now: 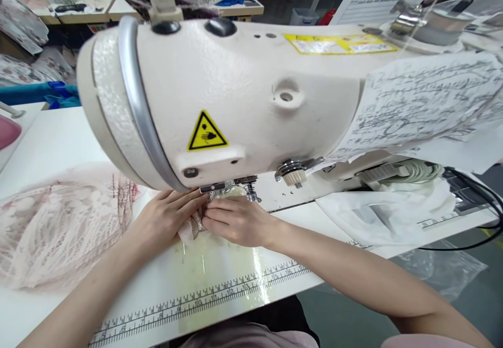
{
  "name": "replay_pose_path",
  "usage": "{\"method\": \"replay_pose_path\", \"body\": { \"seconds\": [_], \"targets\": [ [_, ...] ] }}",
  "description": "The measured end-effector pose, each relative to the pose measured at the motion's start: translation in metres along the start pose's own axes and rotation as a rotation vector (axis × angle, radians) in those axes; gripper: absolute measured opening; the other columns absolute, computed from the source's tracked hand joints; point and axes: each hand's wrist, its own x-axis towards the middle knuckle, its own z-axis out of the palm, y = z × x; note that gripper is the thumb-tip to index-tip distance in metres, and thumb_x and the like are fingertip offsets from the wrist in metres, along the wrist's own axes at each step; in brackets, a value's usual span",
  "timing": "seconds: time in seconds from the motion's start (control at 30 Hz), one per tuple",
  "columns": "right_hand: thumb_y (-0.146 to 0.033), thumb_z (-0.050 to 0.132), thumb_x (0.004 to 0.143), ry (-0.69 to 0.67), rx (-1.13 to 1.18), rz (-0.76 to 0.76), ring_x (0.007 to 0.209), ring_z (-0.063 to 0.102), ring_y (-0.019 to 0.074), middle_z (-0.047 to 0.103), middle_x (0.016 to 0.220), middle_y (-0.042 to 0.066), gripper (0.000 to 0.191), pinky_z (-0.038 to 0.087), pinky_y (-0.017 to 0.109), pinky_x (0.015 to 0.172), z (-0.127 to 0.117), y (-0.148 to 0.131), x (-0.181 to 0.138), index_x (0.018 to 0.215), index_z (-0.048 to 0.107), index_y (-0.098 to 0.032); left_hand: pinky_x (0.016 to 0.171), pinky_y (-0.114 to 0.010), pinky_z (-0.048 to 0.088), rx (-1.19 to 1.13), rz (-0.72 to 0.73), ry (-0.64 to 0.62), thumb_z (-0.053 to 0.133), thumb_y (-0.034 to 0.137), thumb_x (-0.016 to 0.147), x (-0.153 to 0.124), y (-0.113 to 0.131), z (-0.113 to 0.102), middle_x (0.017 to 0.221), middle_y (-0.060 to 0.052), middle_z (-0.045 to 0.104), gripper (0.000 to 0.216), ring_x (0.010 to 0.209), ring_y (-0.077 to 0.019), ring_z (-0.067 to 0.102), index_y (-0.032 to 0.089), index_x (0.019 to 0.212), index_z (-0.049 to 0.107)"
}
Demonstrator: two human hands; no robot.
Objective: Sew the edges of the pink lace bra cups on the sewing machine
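Note:
A small piece of pale pink lace fabric [191,227] is bunched between my two hands, under the head of a white sewing machine [243,96]. My left hand [165,214] is closed on its left side, fingers together and pointing toward the needle area; the thumb is hidden. From the right, my right hand [238,219] grips the fabric with curled fingers, its fingertips close to the left ones. The machine head and my fingers hide the needle and most of the stitching spot. A larger heap of pink lace [58,227] lies to the left of my left forearm.
A ruler strip [196,303] runs along the table's front edge. White cloth [385,211] and a coiled pale cord [416,172] lie right of the machine. Handwritten paper [424,101] hangs on the machine arm. Black cables [483,191] loop at the far right.

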Motion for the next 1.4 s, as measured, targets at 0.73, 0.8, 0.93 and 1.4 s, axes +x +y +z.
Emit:
{"method": "replay_pose_path", "body": {
  "seconds": [0.73, 0.8, 0.93, 1.4],
  "targets": [
    [-0.004, 0.048, 0.091, 0.019, -0.090, 0.019, 0.088, 0.061, 0.0115, 0.069, 0.083, -0.001, 0.023, 0.051, 0.022, 0.072, -0.006, 0.006, -0.002, 0.086, 0.065, -0.018, 0.086, -0.041, 0.048, 0.153, -0.033, 0.002, 0.047, 0.006, 0.073, 0.005, 0.010, 0.002, 0.124, -0.013, 0.065, 0.057, 0.097, -0.0263, 0.066, 0.006, 0.130, 0.052],
    [-0.005, 0.048, 0.092, 0.024, -0.104, 0.020, 0.088, 0.061, 0.0114, 0.069, 0.083, -0.001, 0.023, 0.051, 0.023, 0.073, -0.006, 0.007, -0.003, 0.086, 0.065, -0.019, 0.087, -0.041, 0.048, 0.160, -0.042, 0.006, 0.047, 0.006, 0.073, 0.005, 0.011, 0.003, 0.124, -0.013, 0.065, 0.057, 0.098, -0.0266, 0.066, 0.006, 0.130, 0.052],
    [-0.007, 0.049, 0.093, 0.057, -0.136, 0.022, 0.089, 0.061, 0.0111, 0.070, 0.085, -0.002, 0.021, 0.048, 0.023, 0.072, -0.006, 0.008, -0.003, 0.089, 0.066, -0.019, 0.089, -0.043, 0.048, 0.193, -0.037, 0.010, 0.049, 0.009, 0.073, 0.005, 0.012, 0.004, 0.120, -0.014, 0.067, 0.057, 0.100, -0.0287, 0.065, 0.005, 0.130, 0.052],
    [-0.006, 0.053, 0.088, 0.109, -0.269, 0.141, 0.072, 0.059, 0.0059, 0.072, 0.091, -0.009, 0.019, 0.032, 0.027, 0.054, -0.018, 0.012, -0.005, 0.082, 0.064, -0.021, 0.087, -0.043, 0.048, 0.260, -0.066, 0.012, 0.051, 0.012, 0.068, 0.009, 0.020, 0.002, 0.117, -0.014, 0.068, 0.060, 0.097, -0.0295, 0.064, 0.004, 0.127, 0.056]
  ]
}}
